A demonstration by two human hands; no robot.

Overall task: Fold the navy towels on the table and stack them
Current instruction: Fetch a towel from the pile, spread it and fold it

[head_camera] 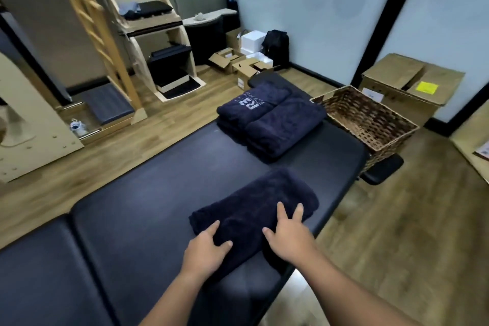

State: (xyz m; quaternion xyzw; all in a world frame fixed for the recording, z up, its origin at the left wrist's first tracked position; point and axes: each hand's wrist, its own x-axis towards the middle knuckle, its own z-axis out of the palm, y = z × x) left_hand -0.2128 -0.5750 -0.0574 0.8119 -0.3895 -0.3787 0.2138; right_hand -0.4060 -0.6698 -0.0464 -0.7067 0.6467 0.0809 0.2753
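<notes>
Folded navy towel [254, 209] sits on the padded table [132, 219], near the table's right edge, right in front of the person. Long axis runs diagonal: near-left end to far-right end.

Left to right:
- left hand [206, 249] rests on the towel's near-left end, fingers [214, 230] loosely spread, slightly curled over the edge. Looks like pressing, not a real grip.
- right hand [288, 235] lies flat on the near-right part, fingers [281, 213] straight, splayed, pointing toward the far end.
- both hands are on the near half; the far-right end is uncovered.

Stack of folded towels [270, 119] lies farther along the table, ahead and slightly right, roughly along the towel's own axis, a strip of bare table between them. Wicker basket [370, 119] stands just beside the stack, off the table's right side.

Judgement: folding looks done; next step is lift and carry forward onto the stack. Right hand is marginally nearer. Both hands need to get under the ends so the fold holds.
</notes>
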